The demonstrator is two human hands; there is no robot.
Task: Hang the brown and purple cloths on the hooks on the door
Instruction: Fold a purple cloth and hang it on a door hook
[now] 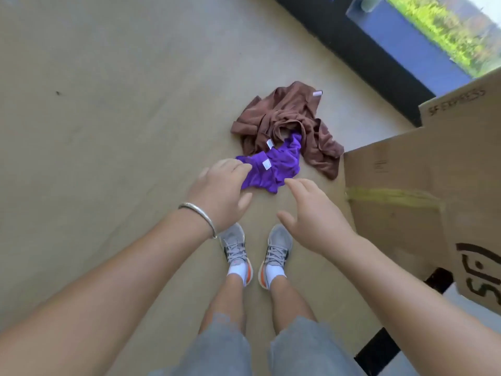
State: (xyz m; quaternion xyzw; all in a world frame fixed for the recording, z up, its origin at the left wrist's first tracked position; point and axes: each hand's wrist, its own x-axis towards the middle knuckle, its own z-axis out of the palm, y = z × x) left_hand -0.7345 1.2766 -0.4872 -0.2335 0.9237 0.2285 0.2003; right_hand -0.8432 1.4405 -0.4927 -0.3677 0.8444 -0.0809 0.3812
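A crumpled purple cloth (276,166) lies on the floor in front of my feet, with a white tag on it. A brown cloth (287,118) lies bunched just beyond it and partly wraps over its far edge. My left hand (219,191), with a silver bangle on the wrist, reaches down over the purple cloth's left edge; its fingertips sit at the fabric, and whether they grip it I cannot tell. My right hand (309,213) hovers open with fingers spread, its fingertips just short of the purple cloth's near right edge. No door or hooks are in view.
Large cardboard boxes (406,202) stand close on the right, touching the brown cloth's corner. A black window frame (360,52) runs along the far right. My feet in grey shoes (235,248) stand just behind the cloths. Bare beige floor (95,118) spreads to the left.
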